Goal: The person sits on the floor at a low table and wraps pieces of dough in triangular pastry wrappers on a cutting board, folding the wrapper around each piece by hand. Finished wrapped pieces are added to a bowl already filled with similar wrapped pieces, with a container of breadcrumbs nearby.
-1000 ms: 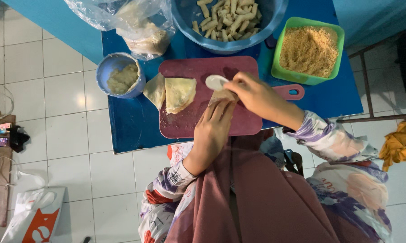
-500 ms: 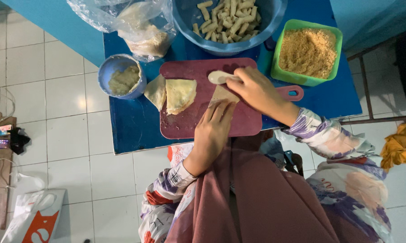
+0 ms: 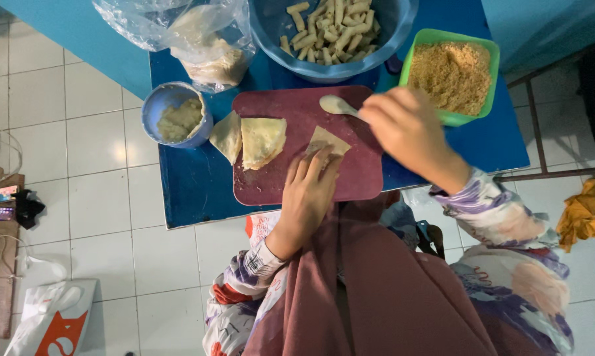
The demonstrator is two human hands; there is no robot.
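Note:
On the blue table lies a maroon cutting board [image 3: 281, 181]. My left hand [image 3: 310, 188] presses its fingers flat on a pale wrapper [image 3: 330, 140] near the board's middle. My right hand [image 3: 409, 128] grips a white spoon [image 3: 337, 105] whose bowl hovers over the board's far edge. Further left on the board rests a small stack of folded wrappers [image 3: 261, 140], one hanging off the board's edge.
A small blue bowl of pale filling [image 3: 177, 115] stands left of the board. Beyond it are a plastic bag [image 3: 205, 39], a big blue bowl of rolled pieces [image 3: 337, 29] and a green tub of crumbs [image 3: 452, 72]. White tiled floor surrounds the table.
My right hand has lifted the spoon off the wrapper and moved it up and to the right. The wrapper, covered before, now shows under my left fingers.

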